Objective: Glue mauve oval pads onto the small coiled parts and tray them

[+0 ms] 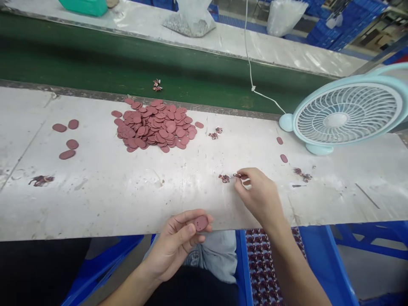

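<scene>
Across the scuffed white workbench (pixel 95 191), the left hand (pixel 178 246) is pinching a reddish oval disc (pixel 201 222) up at its near edge, face-up, while the right hand (pixel 258 193) is closing fingertips on a tiny clip (pixel 237 175) beside another little clip (pixel 224 178), the heap of discs (pixel 154 125) lying well behind.

- Heap of discs (pixel 155 125): dusty maroon, matte.
- Worktable (pixel 105 187): scuffed off-white.
- Conveyor belt (pixel 95 63): dark green.
- Desk fan (pixel 346 114): pale blue (white hub).
- Crate (pixel 321 263): bright blue.
- Disc (pixel 201 223) in left hand (pixel 178 244): same maroon.
</scene>
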Demonstrator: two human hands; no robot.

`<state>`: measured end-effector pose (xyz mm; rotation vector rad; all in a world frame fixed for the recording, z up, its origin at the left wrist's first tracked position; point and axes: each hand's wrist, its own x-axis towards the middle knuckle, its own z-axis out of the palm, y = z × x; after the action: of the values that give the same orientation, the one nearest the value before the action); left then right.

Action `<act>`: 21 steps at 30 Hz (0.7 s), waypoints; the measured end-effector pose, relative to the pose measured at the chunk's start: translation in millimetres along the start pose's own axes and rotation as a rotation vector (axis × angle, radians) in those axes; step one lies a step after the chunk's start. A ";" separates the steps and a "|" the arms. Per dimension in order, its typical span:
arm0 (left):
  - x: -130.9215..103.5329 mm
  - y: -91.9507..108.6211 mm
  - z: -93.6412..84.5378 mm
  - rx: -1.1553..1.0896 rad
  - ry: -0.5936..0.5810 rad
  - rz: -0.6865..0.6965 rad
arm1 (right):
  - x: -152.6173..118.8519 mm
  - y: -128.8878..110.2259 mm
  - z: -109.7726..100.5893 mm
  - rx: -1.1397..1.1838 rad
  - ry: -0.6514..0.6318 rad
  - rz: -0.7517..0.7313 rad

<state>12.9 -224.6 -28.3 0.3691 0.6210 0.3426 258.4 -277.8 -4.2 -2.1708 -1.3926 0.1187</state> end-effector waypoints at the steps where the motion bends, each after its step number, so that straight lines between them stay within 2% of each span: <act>1: 0.7 -0.1 0.2 0.019 -0.008 0.012 | -12.6 -8.1 -5.9 0.100 0.017 0.063; 4: 3.5 -0.2 2.7 0.121 -0.022 0.051 | -51.1 -36.4 -17.1 0.610 -0.058 0.237; 7: 6.4 -0.9 5.7 0.217 -0.043 0.074 | -76.3 -58.6 -15.8 0.944 -0.160 0.280; 11: 8.8 -4.7 6.7 0.265 -0.088 0.099 | -84.4 -66.7 -9.7 0.984 -0.171 0.307; 21: 11.8 -13.0 11.6 0.339 -0.111 0.149 | -88.2 -55.0 -16.6 0.889 -0.198 0.288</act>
<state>31.5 -233.8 -31.0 0.7570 0.5434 0.3572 179.1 -343.4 17.8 -1.5889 -0.8474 0.8959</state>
